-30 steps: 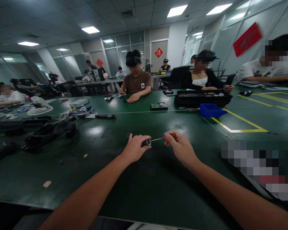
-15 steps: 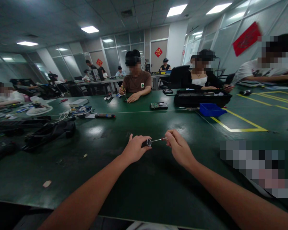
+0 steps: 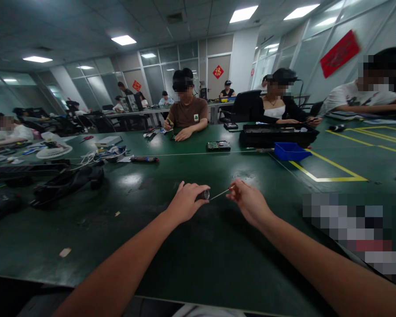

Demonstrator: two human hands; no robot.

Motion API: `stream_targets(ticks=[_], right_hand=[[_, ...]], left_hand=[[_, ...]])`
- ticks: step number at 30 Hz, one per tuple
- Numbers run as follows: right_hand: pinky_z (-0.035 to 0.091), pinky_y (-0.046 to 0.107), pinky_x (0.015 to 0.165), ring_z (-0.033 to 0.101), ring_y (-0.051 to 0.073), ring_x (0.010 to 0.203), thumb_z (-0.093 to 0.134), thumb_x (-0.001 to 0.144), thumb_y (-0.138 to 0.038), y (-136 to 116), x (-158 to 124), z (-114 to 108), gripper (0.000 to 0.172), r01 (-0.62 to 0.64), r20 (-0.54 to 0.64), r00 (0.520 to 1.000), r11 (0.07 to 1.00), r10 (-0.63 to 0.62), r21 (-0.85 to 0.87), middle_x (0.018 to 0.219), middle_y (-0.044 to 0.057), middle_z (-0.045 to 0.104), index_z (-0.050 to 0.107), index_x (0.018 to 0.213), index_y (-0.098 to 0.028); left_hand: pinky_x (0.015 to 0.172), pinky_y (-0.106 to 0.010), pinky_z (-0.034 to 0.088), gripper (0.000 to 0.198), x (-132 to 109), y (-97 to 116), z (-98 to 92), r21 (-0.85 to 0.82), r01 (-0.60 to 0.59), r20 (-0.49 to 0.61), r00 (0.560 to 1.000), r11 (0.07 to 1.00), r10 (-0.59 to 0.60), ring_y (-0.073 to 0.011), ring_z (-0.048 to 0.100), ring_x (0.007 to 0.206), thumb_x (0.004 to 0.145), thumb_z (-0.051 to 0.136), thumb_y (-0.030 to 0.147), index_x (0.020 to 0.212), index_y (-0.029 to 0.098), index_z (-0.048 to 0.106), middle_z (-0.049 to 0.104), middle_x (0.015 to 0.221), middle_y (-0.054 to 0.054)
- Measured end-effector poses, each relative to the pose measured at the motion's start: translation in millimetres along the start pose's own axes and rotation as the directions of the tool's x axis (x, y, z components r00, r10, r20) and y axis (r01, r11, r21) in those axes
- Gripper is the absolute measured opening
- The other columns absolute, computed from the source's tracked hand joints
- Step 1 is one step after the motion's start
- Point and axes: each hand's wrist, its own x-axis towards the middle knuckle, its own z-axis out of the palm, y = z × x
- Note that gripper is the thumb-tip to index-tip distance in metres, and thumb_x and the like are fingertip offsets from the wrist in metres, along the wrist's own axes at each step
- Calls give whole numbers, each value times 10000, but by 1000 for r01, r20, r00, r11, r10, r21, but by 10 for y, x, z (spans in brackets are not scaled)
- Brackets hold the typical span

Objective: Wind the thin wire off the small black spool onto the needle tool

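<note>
My left hand [image 3: 186, 202] is wrapped round a short dark cylinder [image 3: 204, 194] whose open metal end faces right. My right hand [image 3: 249, 200] pinches the orange-handled end of a thin metal screwdriver [image 3: 221, 193]. Its tip reaches the cylinder's open end. Both hands hover just above the dark green table [image 3: 191, 246], near its middle.
Across the table sit a person in a brown shirt [image 3: 188, 115] and a person in black [image 3: 279, 110]. A circuit board [image 3: 219, 145], a black tray [image 3: 277, 134], a blue bin [image 3: 290, 152] and a black bag [image 3: 67, 181] lie on the table. Yellow tape lines [image 3: 330, 179] mark the right side.
The screwdriver now tilts, handle end higher, with its tip at the cylinder's mouth. My left hand has shifted slightly right and turned over the cylinder.
</note>
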Motion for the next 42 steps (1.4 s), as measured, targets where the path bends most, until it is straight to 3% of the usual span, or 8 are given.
stream_targets(ticks=[4, 12, 20, 28, 31, 33, 37, 42], right_hand=[[532, 381, 680, 562, 181, 630, 590, 858, -501, 78, 79, -77, 287, 50, -81, 995, 992, -60, -113, 712, 32, 598, 603, 791, -222], [479, 343, 668, 578, 181, 676, 529, 897, -509, 12, -39, -7, 318, 179, 1, 983, 957, -184, -228, 757, 34, 628, 609, 868, -202], [448, 321, 663, 599, 185, 684, 457, 937, -472, -159, -185, 49, 310, 301, 96, 951, 816, -292, -494, 732, 32, 646, 595, 885, -199], [442, 316, 657, 631, 196, 707, 431, 960, -396, -141, -181, 34, 248, 408, 220, 910, 664, -351, -627, 766, 36, 664, 593, 931, -210], [430, 317, 638, 623, 197, 692, 424, 959, -374, -152, -162, 17, 235, 401, 202, 908, 624, -367, -671, 779, 42, 668, 588, 925, -209], [426, 317, 627, 615, 195, 682, 418, 963, -388, -163, -154, 0, 251, 370, 169, 920, 639, -355, -674, 786, 43, 666, 589, 922, -209], [420, 316, 620, 605, 196, 681, 412, 972, -425, -184, -162, -30, 282, 339, 119, 928, 670, -352, -660, 766, 36, 650, 590, 930, -210], [423, 321, 639, 614, 204, 714, 418, 973, -443, -184, -173, -48, 290, 344, 99, 924, 691, -369, -636, 781, 40, 653, 589, 949, -211]], left_hand=[[1133, -649, 159, 386, 15, -65, 44, 46, 38, 71, 997, 998, -41, -284, 544, 1164, 912, 596, 359, 1294, 308, 574, 643, 1185, -52], [1128, -675, 123, 378, 14, -73, 83, 79, 29, 60, 998, 996, -34, -280, 549, 1138, 910, 594, 384, 1282, 320, 572, 642, 1143, -40], [1125, -674, 123, 369, 16, -12, 92, 99, 8, 60, 998, 995, -14, -284, 554, 1133, 905, 606, 367, 1269, 314, 580, 650, 1124, -49], [1120, -691, 89, 372, 21, -30, 120, 127, 15, 82, 996, 992, -25, -294, 553, 1124, 899, 611, 366, 1266, 306, 591, 651, 1103, -53], [1115, -697, 85, 327, 33, -60, 124, 107, 56, 57, 996, 993, -63, -304, 555, 1129, 891, 620, 359, 1211, 289, 618, 649, 1107, -59], [1117, -661, 163, 286, 44, -74, 109, 46, 84, 20, 996, 995, -85, -300, 564, 1118, 883, 628, 340, 1158, 262, 634, 644, 1127, -65], [982, -442, 427, 260, 55, -74, 30, -164, 136, -77, 986, 977, -150, -263, 599, 1044, 866, 632, 280, 1114, 205, 623, 652, 1123, -83], [869, -360, 463, 346, 41, -54, -104, -383, 222, -93, 956, 897, -277, -233, 617, 1010, 906, 546, 332, 1233, 221, 549, 652, 1129, -80]])
